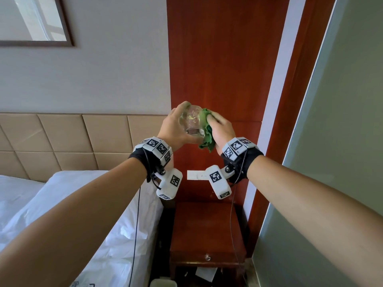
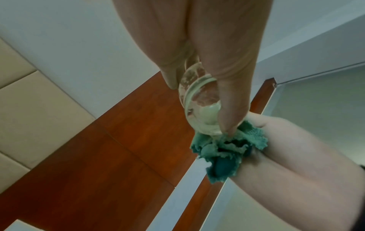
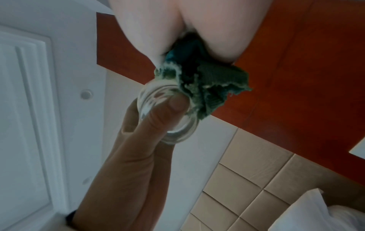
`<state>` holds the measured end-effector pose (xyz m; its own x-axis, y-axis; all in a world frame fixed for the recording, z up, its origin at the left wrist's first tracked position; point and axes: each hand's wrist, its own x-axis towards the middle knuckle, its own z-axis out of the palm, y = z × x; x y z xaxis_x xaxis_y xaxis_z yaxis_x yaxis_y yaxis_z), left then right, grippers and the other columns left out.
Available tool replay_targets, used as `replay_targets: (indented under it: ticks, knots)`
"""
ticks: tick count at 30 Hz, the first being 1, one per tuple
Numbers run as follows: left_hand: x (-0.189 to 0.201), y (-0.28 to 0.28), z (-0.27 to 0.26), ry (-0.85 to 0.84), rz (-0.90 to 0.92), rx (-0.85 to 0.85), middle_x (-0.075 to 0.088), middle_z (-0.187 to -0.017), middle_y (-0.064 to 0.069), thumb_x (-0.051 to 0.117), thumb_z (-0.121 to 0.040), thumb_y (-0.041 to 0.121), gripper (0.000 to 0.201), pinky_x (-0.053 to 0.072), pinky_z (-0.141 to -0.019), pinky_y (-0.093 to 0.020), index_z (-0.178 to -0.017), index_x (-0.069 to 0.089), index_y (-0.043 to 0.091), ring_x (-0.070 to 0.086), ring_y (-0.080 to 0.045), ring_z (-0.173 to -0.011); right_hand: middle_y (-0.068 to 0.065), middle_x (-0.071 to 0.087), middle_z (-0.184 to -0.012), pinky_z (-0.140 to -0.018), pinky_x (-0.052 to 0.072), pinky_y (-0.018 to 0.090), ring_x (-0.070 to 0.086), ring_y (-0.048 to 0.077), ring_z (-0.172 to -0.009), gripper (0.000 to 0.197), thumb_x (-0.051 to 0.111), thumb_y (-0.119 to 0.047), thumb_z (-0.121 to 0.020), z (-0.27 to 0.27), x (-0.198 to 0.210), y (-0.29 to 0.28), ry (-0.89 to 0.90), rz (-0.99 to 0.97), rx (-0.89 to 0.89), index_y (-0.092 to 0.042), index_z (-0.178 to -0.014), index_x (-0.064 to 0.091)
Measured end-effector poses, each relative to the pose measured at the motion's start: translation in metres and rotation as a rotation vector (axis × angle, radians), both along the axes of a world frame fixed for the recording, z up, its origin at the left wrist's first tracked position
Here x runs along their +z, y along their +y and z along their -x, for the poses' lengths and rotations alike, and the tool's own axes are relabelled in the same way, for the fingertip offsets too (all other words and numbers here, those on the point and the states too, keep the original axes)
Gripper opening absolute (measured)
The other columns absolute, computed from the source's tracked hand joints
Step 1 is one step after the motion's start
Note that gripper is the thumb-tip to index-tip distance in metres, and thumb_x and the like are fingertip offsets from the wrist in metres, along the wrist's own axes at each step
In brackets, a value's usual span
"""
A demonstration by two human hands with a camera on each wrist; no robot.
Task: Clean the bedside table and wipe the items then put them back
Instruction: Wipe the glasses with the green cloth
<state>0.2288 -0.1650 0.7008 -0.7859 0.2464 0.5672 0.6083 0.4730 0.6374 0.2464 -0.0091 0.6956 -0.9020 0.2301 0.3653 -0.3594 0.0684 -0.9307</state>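
Note:
A clear drinking glass (image 1: 191, 122) is held up in the air in front of the red wood wall panel, well above the bedside table (image 1: 207, 226). My left hand (image 1: 176, 127) grips the glass, fingers over its far side and thumb under its thick base (image 2: 205, 118) (image 3: 168, 109). My right hand (image 1: 220, 126) holds a crumpled green cloth (image 1: 206, 129) against the glass's right side; the cloth (image 2: 223, 150) (image 3: 207, 87) bunches out below the palm. The right fingertips are hidden behind cloth and glass.
The red wooden bedside table has a bare top and a drawer with a small knob (image 1: 207, 257). A bed with white sheets (image 1: 62, 214) lies to its left, a padded headboard (image 1: 72, 139) behind. A white switch plate (image 1: 196, 175) is on the panel; a frosted glass wall (image 1: 331, 183) stands right.

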Motion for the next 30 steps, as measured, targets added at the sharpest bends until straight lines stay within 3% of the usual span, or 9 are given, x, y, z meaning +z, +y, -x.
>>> replay_targets:
  ticks: [2,4,7,9,14,21,25,28,30]
  knots:
    - [0.001,0.001,-0.002,0.043,0.065,0.014,0.053,-0.124,0.007,0.096,-0.054,0.031,0.11,0.036,-0.082,-0.003,-0.147,0.037,0.026,0.052,-0.009,-0.107,-0.005,0.069,-0.12,-0.1,0.051,0.041,0.064,0.013,-0.111,0.031,0.055,-0.029,-0.093,-0.004,0.005,0.003,0.075,-0.072,-0.023,-0.026,-0.122,0.068]
    - [0.001,0.001,-0.004,0.07,0.104,0.016,0.053,-0.125,0.005,0.096,-0.053,0.031,0.111,0.029,-0.077,0.002,-0.147,0.037,0.024,0.051,-0.008,-0.107,-0.006,0.067,-0.124,-0.099,0.051,0.032,0.062,0.006,-0.108,0.031,0.052,-0.021,-0.098,-0.008,0.01,0.005,0.148,-0.178,-0.051,-0.021,-0.125,0.067]
    - [0.002,0.001,-0.006,0.098,0.123,0.029,0.053,-0.124,0.003,0.096,-0.053,0.03,0.111,0.03,-0.08,-0.001,-0.147,0.038,0.022,0.051,-0.009,-0.107,-0.004,0.061,-0.134,-0.084,0.045,0.004,0.056,-0.01,-0.098,0.033,0.051,-0.022,-0.1,-0.01,0.009,0.008,0.227,-0.37,-0.114,-0.02,-0.131,0.063]
    - [0.003,0.002,-0.007,0.107,0.139,0.043,0.054,-0.124,0.002,0.096,-0.054,0.03,0.11,0.034,-0.085,-0.009,-0.147,0.038,0.02,0.051,-0.009,-0.107,-0.001,0.056,-0.14,-0.075,0.038,-0.005,0.05,-0.015,-0.102,0.035,0.051,-0.023,-0.101,-0.012,0.004,0.01,0.273,-0.453,-0.142,-0.018,-0.135,0.059]
    - [0.002,0.004,-0.008,0.092,0.156,0.079,0.054,-0.12,0.002,0.095,-0.053,0.03,0.107,0.039,-0.087,-0.022,-0.145,0.04,0.02,0.052,-0.013,-0.104,-0.003,0.048,-0.146,-0.088,0.043,0.004,0.061,0.012,-0.116,0.04,0.052,-0.022,-0.101,-0.019,-0.009,0.015,0.354,-0.622,-0.125,-0.019,-0.141,0.053]
    - [0.004,0.005,-0.002,0.022,0.116,0.113,0.055,-0.112,0.002,0.092,-0.056,0.031,0.093,0.042,-0.08,-0.02,-0.136,0.046,0.022,0.056,-0.016,-0.102,-0.005,0.047,-0.147,-0.11,0.035,0.017,0.045,0.009,-0.134,0.038,0.053,-0.023,-0.1,-0.025,-0.019,0.022,0.471,-0.835,-0.095,-0.021,-0.137,0.056]
    - [0.006,0.011,-0.006,-0.002,0.092,0.104,0.058,-0.111,0.002,0.091,-0.055,0.028,0.09,0.051,-0.082,-0.027,-0.133,0.046,0.025,0.059,-0.017,-0.1,-0.009,0.046,-0.147,-0.102,0.042,0.012,0.051,0.008,-0.128,0.038,0.053,-0.024,-0.1,-0.028,-0.016,0.026,0.426,-0.765,-0.069,-0.024,-0.137,0.056]
    - [0.008,0.015,-0.011,0.011,0.096,0.075,0.058,-0.109,0.002,0.088,-0.05,0.035,0.087,0.057,-0.086,-0.037,-0.127,0.047,0.028,0.06,-0.017,-0.097,-0.012,0.047,-0.146,-0.088,0.056,0.028,0.067,0.023,-0.105,0.038,0.052,-0.03,-0.099,-0.026,-0.009,0.023,0.363,-0.685,-0.094,-0.029,-0.137,0.056]
    - [0.01,0.018,-0.015,0.026,0.121,0.064,0.057,-0.11,0.002,0.086,-0.047,0.04,0.091,0.056,-0.087,-0.04,-0.129,0.047,0.027,0.059,-0.017,-0.097,-0.01,0.047,-0.146,-0.096,0.051,0.024,0.063,0.021,-0.115,0.038,0.051,-0.031,-0.1,-0.022,-0.003,0.022,0.324,-0.626,-0.101,-0.027,-0.138,0.055]
